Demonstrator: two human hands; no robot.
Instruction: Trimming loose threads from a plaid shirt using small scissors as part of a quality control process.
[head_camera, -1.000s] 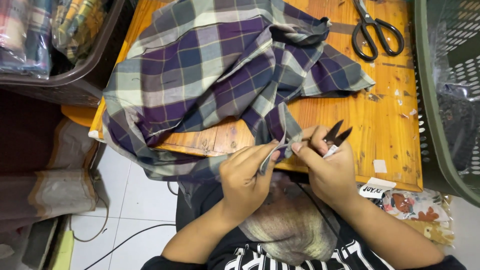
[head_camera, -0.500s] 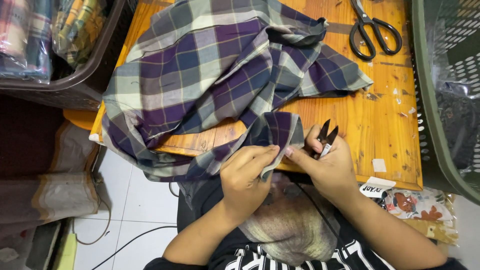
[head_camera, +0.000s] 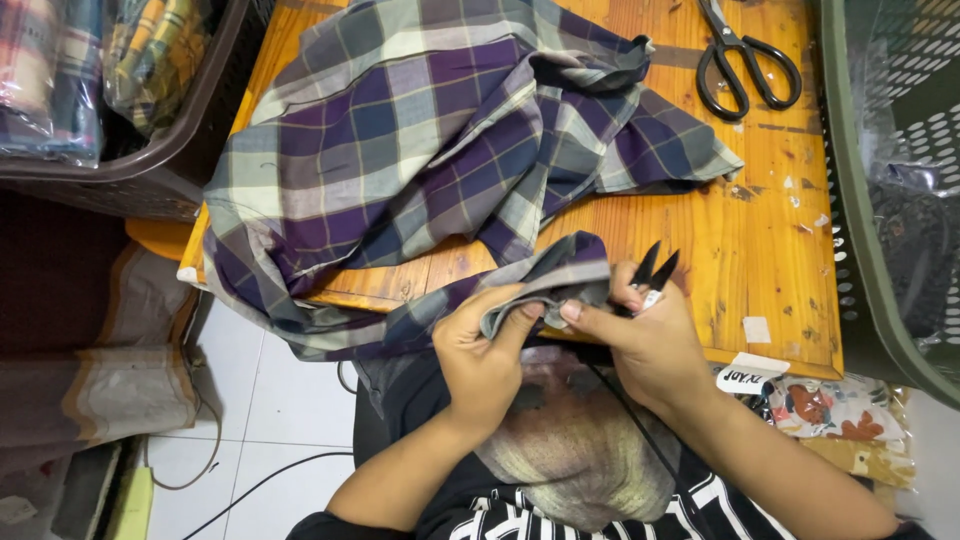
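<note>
A purple, navy and cream plaid cloth (head_camera: 430, 150) lies bunched on the wooden table (head_camera: 760, 240) and hangs over its near edge. My left hand (head_camera: 485, 355) pinches a folded edge of this cloth at the table's front. My right hand (head_camera: 650, 335) grips the same edge from the right, thumb close to my left fingers. Small black thread snips (head_camera: 652, 270) sit in my right hand too, their open blades pointing up and away from me.
Large black scissors (head_camera: 745, 60) lie at the table's far right. A green plastic basket (head_camera: 880, 200) stands to the right, a dark basket (head_camera: 150, 150) with bagged cloth to the left. Patterned packets (head_camera: 840, 410) lie under the table's right corner. Cables cross the white floor tiles.
Both hands have pulled the cloth's edge closer and folded it over between them. The snips in my right hand have stayed up, shifting slightly with the hand.
</note>
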